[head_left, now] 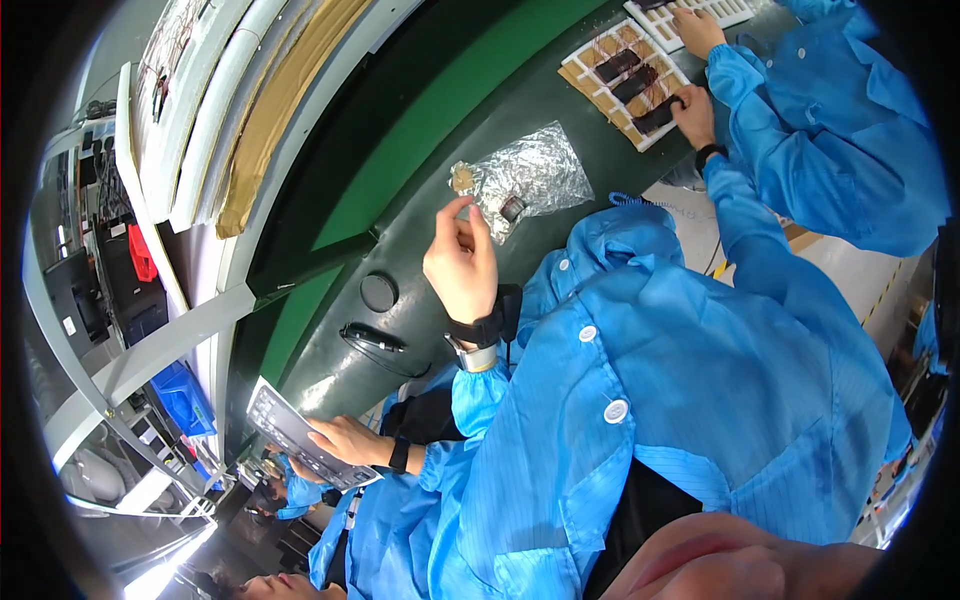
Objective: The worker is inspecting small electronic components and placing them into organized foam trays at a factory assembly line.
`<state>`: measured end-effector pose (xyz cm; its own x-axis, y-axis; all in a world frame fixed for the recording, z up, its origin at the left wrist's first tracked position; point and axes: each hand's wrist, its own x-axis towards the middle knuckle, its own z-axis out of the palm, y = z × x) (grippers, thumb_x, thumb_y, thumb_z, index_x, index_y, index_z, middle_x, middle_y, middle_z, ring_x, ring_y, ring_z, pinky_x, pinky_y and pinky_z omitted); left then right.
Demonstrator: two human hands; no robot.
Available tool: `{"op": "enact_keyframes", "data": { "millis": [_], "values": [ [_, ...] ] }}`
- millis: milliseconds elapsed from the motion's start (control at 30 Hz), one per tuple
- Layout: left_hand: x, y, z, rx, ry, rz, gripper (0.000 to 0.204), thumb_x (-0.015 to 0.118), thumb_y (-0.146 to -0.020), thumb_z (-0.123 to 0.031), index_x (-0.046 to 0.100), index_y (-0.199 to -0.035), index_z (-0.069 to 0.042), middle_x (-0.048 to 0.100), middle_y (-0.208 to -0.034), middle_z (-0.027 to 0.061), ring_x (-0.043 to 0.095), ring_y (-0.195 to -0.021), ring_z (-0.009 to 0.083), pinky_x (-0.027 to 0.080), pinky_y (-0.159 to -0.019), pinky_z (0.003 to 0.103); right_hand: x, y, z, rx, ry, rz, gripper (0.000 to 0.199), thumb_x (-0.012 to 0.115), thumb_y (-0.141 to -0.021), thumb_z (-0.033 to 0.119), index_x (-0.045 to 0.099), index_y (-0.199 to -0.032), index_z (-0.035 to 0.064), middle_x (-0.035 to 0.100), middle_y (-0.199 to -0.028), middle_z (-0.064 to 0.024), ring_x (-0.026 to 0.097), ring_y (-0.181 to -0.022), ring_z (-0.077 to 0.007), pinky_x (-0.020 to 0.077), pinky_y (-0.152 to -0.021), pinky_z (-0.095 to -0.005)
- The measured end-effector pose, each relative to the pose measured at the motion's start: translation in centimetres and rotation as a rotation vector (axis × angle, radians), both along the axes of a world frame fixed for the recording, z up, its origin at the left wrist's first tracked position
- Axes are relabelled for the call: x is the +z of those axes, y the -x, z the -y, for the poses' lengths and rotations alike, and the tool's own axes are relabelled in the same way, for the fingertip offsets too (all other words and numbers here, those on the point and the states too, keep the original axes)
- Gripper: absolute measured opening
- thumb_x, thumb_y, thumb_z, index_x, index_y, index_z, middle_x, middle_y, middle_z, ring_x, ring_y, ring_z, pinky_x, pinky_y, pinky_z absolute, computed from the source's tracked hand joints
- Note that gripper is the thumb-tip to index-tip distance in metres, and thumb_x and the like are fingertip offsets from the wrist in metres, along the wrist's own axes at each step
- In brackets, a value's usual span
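My left hand (pixel 463 265), with a black strap and a watch at its wrist, is raised over the dark table (pixel 430 225). Its thumb and index finger come together in a pinch; whatever they hold, if anything, cannot be made out. Just beyond the fingertips lies a crinkled silvery clear bag (pixel 550 170), with a small dark part (pixel 512 208) and a round tan piece (pixel 462 178) on it. Out to the right, my right hand (pixel 694 118) closes on a black rectangular piece (pixel 656 116) at the edge of a white slotted tray (pixel 640 140). Similar black pieces (pixel 634 84) with thin wires sit in that tray.
A round black lid-like disc (pixel 379 292) and a black cabled device (pixel 375 337) lie on the table. At left, a co-worker's hand (pixel 350 440) holds a flat panel (pixel 300 430). Another co-worker's hand (pixel 699 32) reaches a second white tray (pixel 725 12). A metal frame bar (pixel 190 325) crosses the left side.
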<state>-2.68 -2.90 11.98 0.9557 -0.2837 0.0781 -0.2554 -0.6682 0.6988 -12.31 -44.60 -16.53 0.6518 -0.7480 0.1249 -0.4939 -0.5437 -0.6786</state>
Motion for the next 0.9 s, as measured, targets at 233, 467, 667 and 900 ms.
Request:
{"op": "enact_keyframes", "data": {
  "millis": [233,467,667,900],
  "values": [
    [-1.3,1.1,1.0,-0.072,-0.005,-0.032,0.012,0.064,-0.093,-0.011,0.067,-0.103,-0.005,0.055,-0.056,0.0017,0.052,-0.049,0.0070,0.041,-0.048,0.023,-1.6,1.8,-1.5,-0.074,-0.089,-0.048,0.032,0.075,-0.075,0.000,0.058,-0.102,0.0038,0.059,-0.095,-0.0112,0.063,-0.081,-0.0241,0.0534,-0.075,-0.0347],
    [-1.7,1.7,1.0,-0.096,-0.044,-0.021,0.010,0.063,-0.092,-0.010,0.068,-0.100,-0.005,0.055,-0.056,0.0023,0.053,-0.049,0.0082,0.042,-0.048,0.024,-3.8,3.4,-2.7,-0.182,0.086,-0.017,0.036,0.082,-0.074,0.013,0.059,-0.101,0.0037,0.062,-0.095,-0.0117,0.065,-0.081,-0.0234,0.0542,-0.072,-0.0350],
    [-1.9,2.2,2.2,-0.152,-0.075,-0.031,0.008,0.064,-0.091,-0.012,0.068,-0.097,-0.008,0.057,-0.057,0.0040,0.056,-0.049,0.0136,0.044,-0.049,0.029,-7.5,5.4,-3.3,-0.332,-0.169,0.105,0.040,0.083,-0.074,0.020,0.062,-0.102,0.0014,0.066,-0.092,-0.0117,0.067,-0.079,-0.0238,0.0551,-0.072,-0.0348],
    [-1.6,2.8,1.9,-0.111,-0.103,-0.069,0.008,0.065,-0.090,-0.013,0.068,-0.096,-0.010,0.060,-0.059,0.0064,0.060,-0.051,0.0196,0.046,-0.050,0.033,-5.5,6.7,-6.8,-0.188,0.085,0.022,0.031,0.078,-0.073,0.010,0.063,-0.101,0.0057,0.062,-0.092,-0.0106,0.062,-0.089,-0.0285,0.0514,-0.081,-0.0387]
  ]
}}
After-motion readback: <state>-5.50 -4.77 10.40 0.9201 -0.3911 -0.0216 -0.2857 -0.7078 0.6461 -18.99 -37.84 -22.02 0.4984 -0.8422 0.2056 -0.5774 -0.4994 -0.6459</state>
